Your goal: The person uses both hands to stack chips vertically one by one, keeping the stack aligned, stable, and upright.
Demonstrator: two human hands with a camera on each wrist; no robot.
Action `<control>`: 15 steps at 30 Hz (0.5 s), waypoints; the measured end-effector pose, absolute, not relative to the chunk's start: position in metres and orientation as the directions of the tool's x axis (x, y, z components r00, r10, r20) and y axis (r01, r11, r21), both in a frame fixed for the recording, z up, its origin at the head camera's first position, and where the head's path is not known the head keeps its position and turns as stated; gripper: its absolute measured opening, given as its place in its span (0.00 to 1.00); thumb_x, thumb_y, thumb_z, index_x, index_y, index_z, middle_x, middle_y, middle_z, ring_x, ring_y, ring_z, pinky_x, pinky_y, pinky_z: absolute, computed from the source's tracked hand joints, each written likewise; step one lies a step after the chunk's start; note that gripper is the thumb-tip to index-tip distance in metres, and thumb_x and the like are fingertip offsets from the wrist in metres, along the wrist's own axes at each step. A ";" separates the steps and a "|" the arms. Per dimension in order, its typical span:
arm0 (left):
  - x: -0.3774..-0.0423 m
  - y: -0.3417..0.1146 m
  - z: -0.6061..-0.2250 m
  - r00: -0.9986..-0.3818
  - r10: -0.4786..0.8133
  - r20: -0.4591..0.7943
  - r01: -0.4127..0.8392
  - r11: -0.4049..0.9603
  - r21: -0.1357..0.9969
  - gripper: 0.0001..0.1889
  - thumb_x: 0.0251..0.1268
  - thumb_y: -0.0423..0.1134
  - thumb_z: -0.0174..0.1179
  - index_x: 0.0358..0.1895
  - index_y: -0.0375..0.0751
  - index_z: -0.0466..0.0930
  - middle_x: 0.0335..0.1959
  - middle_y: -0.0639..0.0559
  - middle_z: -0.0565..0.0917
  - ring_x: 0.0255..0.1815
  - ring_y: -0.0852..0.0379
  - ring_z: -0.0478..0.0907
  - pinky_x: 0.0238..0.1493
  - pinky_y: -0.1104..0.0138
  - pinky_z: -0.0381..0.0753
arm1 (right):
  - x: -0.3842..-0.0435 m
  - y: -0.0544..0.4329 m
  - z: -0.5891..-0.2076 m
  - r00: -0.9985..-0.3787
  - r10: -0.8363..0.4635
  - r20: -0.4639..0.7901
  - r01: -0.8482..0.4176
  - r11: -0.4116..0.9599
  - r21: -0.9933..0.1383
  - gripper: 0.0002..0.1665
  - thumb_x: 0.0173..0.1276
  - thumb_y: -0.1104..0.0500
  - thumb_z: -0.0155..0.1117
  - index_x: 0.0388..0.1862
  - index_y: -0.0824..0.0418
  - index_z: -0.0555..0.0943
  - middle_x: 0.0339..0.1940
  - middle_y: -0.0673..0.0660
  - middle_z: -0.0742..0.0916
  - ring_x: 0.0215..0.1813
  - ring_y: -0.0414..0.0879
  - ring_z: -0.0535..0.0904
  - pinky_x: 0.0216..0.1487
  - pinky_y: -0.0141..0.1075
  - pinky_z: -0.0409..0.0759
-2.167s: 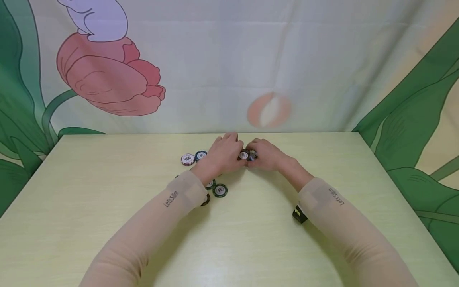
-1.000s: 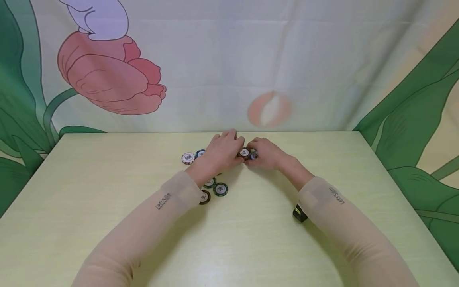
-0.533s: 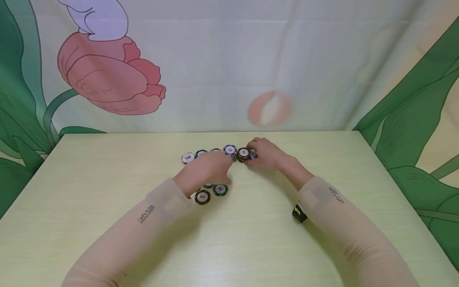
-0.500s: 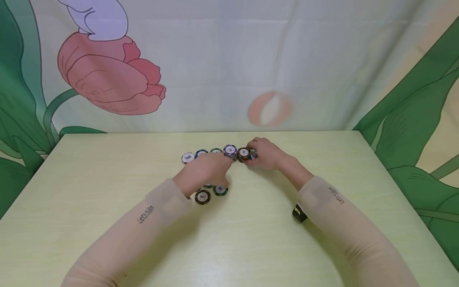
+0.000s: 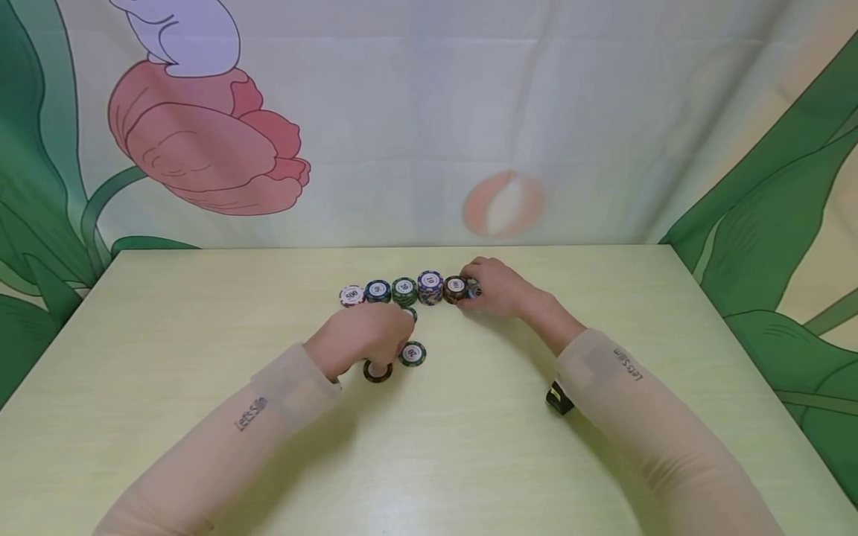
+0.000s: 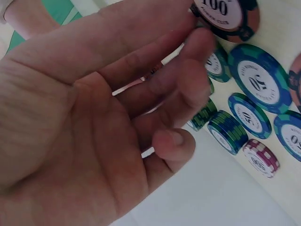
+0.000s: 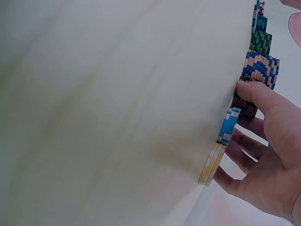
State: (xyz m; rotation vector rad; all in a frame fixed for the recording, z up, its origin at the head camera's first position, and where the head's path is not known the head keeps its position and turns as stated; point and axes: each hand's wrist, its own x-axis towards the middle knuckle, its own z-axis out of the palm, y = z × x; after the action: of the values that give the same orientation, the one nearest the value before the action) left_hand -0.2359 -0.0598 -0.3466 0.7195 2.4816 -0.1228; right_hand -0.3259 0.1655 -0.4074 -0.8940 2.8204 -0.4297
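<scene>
My left hand (image 5: 365,335) is over loose poker chips on the table, its thumb over a black-and-brown 100 chip (image 5: 378,374). In the left wrist view the fingers are loosely bent, and the thumb and index tips meet the edge of that chip (image 6: 225,16); nothing shows in the palm. My right hand (image 5: 499,289) holds a stack of black-and-brown chips (image 5: 456,286) at the right of a back row, thumb in front and fingers behind. Left of it stand a purple stack (image 5: 430,286), a green stack (image 5: 404,290), a dark blue stack (image 5: 377,290) and white 500 chips (image 5: 351,295).
A light blue stack (image 7: 229,125) and a yellow stack (image 7: 211,165) stand beside the right hand. A loose green chip (image 5: 412,353) lies right of the left hand. A small black object (image 5: 558,398) shows by the right sleeve. Behind the table (image 5: 469,447) hangs a printed cloth (image 5: 402,112).
My left hand has left the back row and moved left and toward me, over the loose chips, uncovering the purple, green and blue stacks. My right hand has stayed at the brown stack.
</scene>
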 end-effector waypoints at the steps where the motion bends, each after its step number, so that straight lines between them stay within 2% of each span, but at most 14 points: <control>1: -0.236 -0.061 -0.347 -0.710 0.470 -0.524 0.515 0.854 0.069 0.13 0.53 0.22 0.73 0.30 0.43 0.79 0.26 0.53 0.78 0.28 0.57 0.70 0.30 0.65 0.72 | -0.326 0.165 -0.407 -0.811 -0.583 -0.057 -0.539 0.781 -0.314 0.29 0.69 0.54 0.72 0.60 0.72 0.79 0.60 0.67 0.81 0.63 0.62 0.75 0.67 0.50 0.71; 9: -0.237 -0.072 -0.350 -0.731 0.448 -0.514 0.492 0.869 0.058 0.12 0.56 0.26 0.73 0.33 0.43 0.79 0.31 0.52 0.81 0.34 0.55 0.74 0.37 0.63 0.78 | -0.324 0.164 -0.404 -0.812 -0.581 -0.062 -0.535 0.782 -0.321 0.28 0.68 0.55 0.72 0.60 0.72 0.79 0.60 0.67 0.81 0.62 0.63 0.75 0.67 0.51 0.71; 15: -0.237 -0.073 -0.358 -0.732 0.460 -0.503 0.492 0.867 0.077 0.10 0.61 0.27 0.71 0.31 0.44 0.79 0.30 0.52 0.81 0.31 0.56 0.74 0.34 0.63 0.76 | -0.325 0.165 -0.407 -0.817 -0.573 -0.067 -0.525 0.787 -0.324 0.28 0.69 0.54 0.72 0.60 0.71 0.79 0.60 0.67 0.81 0.63 0.63 0.75 0.67 0.51 0.70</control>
State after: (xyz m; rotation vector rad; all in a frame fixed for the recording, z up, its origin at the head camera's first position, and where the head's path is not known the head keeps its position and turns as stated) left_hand -0.2371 -0.0726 -0.3580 0.6923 2.5171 -0.0835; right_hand -0.3251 0.1652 -0.4069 -0.8708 2.8148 -0.4397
